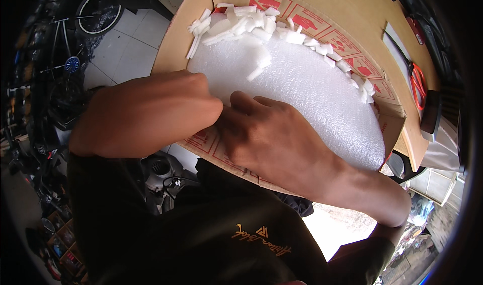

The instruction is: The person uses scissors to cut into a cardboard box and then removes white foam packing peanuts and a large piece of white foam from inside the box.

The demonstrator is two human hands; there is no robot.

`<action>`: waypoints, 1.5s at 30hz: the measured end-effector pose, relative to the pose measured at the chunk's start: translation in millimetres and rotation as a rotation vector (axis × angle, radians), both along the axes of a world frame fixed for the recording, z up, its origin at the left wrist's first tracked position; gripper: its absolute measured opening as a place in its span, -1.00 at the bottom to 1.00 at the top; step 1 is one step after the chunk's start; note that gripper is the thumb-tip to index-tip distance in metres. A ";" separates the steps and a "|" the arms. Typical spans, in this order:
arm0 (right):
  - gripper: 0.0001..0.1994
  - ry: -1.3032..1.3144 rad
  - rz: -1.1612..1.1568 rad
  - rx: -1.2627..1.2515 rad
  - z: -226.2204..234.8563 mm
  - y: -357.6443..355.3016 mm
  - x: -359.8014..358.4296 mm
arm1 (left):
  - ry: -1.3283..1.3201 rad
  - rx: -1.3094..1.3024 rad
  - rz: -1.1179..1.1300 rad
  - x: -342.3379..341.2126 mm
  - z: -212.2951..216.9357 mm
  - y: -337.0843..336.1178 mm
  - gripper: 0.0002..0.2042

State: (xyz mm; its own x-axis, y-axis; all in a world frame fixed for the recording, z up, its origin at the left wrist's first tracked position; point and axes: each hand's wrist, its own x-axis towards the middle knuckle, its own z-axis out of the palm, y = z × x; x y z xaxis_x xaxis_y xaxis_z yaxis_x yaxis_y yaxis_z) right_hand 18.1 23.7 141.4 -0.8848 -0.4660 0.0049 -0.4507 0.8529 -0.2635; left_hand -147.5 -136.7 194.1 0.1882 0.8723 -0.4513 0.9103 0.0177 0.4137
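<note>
An open cardboard box sits in front of me with a large rounded thing inside, wrapped in white foam sheet. Loose white foam pieces line the gap along its far side, and a few lie on top at the left. Over the box's near left part, my left hand is bent and closed, its fingertips hidden. Right beside it, my right hand reaches across the near edge with curled fingers pointing down between wrap and box wall. Whatever either hand grips is out of sight.
Orange-handled scissors lie on a brown surface beyond the box's right side. Bicycle parts, including a wheel, stand on the tiled floor at the far left. A small compartmented rack stands at the lower left.
</note>
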 end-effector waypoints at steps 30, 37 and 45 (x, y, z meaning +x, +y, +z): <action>-0.60 -0.164 -0.264 -0.660 5.4 35.2 3.7 | -1.117 0.981 0.661 14.9 -61.9 32.5 -0.25; -0.74 -0.257 -0.167 -0.574 -4.6 20.6 -13.2 | -0.853 1.124 0.970 54.2 -62.6 47.6 -0.29; -0.82 0.046 -0.173 -0.348 -16.4 11.3 -23.0 | -1.097 1.069 0.838 45.2 -55.3 40.8 -0.31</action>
State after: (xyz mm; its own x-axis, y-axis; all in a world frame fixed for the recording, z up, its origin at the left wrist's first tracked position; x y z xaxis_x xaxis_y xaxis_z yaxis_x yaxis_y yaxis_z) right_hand -4.9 35.1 125.0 -0.9454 -0.2731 0.1780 -0.3259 0.7807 -0.5332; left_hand -102.4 -95.9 138.8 -0.6324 0.6885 0.3550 0.1123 -0.3719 0.9215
